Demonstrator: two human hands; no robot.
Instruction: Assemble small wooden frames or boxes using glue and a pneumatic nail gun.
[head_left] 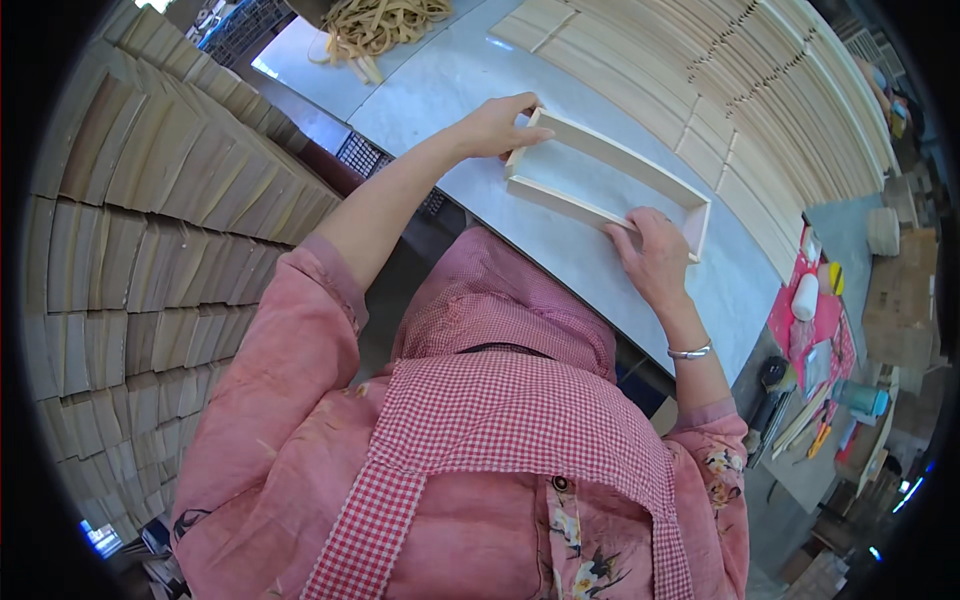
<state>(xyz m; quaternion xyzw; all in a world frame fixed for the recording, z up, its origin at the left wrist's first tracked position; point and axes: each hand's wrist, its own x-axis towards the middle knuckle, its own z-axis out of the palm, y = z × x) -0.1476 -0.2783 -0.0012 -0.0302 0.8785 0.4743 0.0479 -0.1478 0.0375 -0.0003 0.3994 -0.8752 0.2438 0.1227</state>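
A long, narrow rectangular wooden frame (620,150) of pale thin boards rests on the white tabletop (480,190), its middle open to the table surface. My left hand (500,125) grips the far left corner, thumb over the top edge and fingers behind the short end. On the near long side, toward the right end, my right hand (652,250) pinches the board between thumb and fingers. Some of the right fingers are hidden inside the frame.
Stacked thin wooden strips (760,70) fill the table's far side. A tangle of tan bands (385,30) lies at the far left. Tall piles of boards (150,250) stand at my left. On the right are a white bottle (805,297), a teal cup (862,398) and several tools.
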